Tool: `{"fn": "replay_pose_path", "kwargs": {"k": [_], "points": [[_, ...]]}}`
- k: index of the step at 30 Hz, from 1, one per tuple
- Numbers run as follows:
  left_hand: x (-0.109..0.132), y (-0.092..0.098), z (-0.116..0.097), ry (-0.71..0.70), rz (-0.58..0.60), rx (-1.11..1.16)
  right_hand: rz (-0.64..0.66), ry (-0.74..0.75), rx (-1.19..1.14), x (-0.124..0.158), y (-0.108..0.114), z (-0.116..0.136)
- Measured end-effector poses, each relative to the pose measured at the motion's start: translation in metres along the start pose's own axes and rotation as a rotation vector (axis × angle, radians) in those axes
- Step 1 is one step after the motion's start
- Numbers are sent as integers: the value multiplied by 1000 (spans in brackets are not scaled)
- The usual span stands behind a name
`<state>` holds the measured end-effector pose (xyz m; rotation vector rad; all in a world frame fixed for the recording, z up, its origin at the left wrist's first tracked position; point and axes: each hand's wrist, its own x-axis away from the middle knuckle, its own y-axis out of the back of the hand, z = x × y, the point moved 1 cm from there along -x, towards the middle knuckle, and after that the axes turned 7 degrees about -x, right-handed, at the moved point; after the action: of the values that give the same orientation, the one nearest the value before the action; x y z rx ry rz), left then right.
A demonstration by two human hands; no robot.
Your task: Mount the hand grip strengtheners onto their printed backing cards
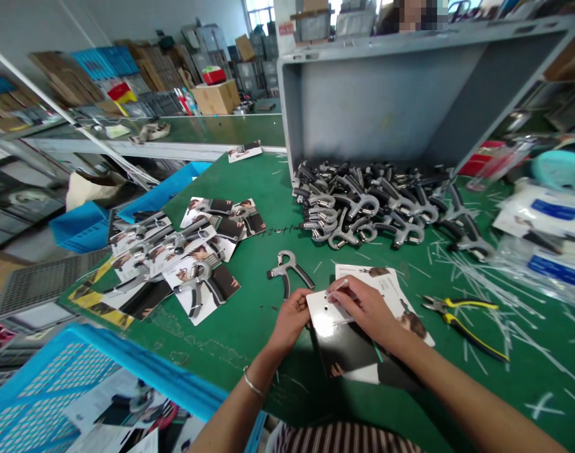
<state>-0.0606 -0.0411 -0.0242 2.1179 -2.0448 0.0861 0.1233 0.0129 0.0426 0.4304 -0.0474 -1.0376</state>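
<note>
My left hand pinches the left edge of a printed backing card, which has small holes near its top. Between thumb and fingertips, my right hand holds a thin white cable tie against the card by these holes. Under it lies a stack of similar cards, partly covered by my right hand and forearm. Just beyond my left hand a loose hand grip strengthener with grey and black handles rests on the green table. To the right are diagonal cutters with yellow and black handles, jaws toward me-left.
A grey crate lies tipped with many grip strengtheners spilling out. Carded strengtheners are piled at left. Loose white ties are strewn at right beside plastic bags. A blue basket stands at lower left.
</note>
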Motion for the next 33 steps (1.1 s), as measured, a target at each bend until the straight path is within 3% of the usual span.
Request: {"fn": "replay_pose_path", "kwargs": {"k": [4,9,13,16,20,26,30,33], "points": [[21,11,-2,-68,-13,-128,-44,-75,-109,3,4,-1],[54,21,-10,-234,183,-309,-1,-85,-111,1,6,0],[47,11,-6,-249,-14,-320,13,-67,-45,-1,6,1],[29,-4,-3,-217,-114,-163,4,-50,13,-3,4,0],[12,-19,-3,-103,-39,79,-20,-41,99,-6,2,-2],[16,-20,1,-60,-34,151,-25,21,110,-6,2,-2],[17,-20,-1,-51,-84,210,83,133,145,-2,3,2],[17,-19,-6,-27,-79,403,149,178,241,2,2,3]]}}
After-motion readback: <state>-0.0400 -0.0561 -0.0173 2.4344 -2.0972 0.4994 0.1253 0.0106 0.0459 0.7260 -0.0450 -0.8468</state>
